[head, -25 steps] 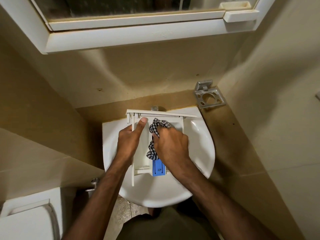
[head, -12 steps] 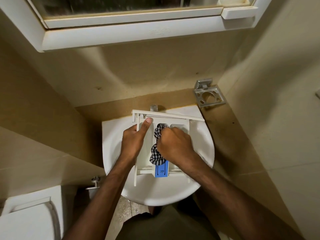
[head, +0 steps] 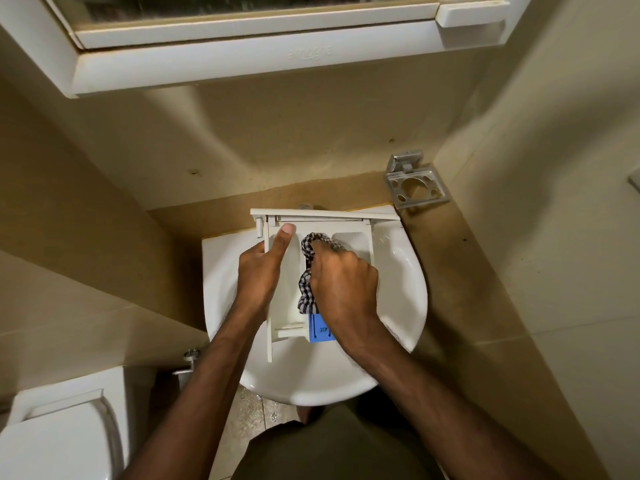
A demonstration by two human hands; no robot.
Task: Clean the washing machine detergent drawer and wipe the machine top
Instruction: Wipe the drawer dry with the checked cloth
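One detergent drawer point(head: 322, 230), one checked cloth point(head: 308, 268), two hands. The drawer is white plastic with several compartments and a blue insert point(head: 320, 332) at its near end; it lies across a white sink point(head: 398, 289). The left hand point(head: 259, 271) grips the drawer's left wall, thumb extended along it. The right hand point(head: 343, 282) has its fingers clenched round the cloth, pressing it into what seems the middle compartment. One metal holder point(head: 414, 183) is on the wall, one toilet point(head: 59, 434) lower left.

The detergent drawer point(head: 322, 230) lies across the sink point(head: 408, 271), filling its far middle. Bare basin stays open near and right. The cabinet point(head: 242, 60) overhangs far above; walls crowd both sides.
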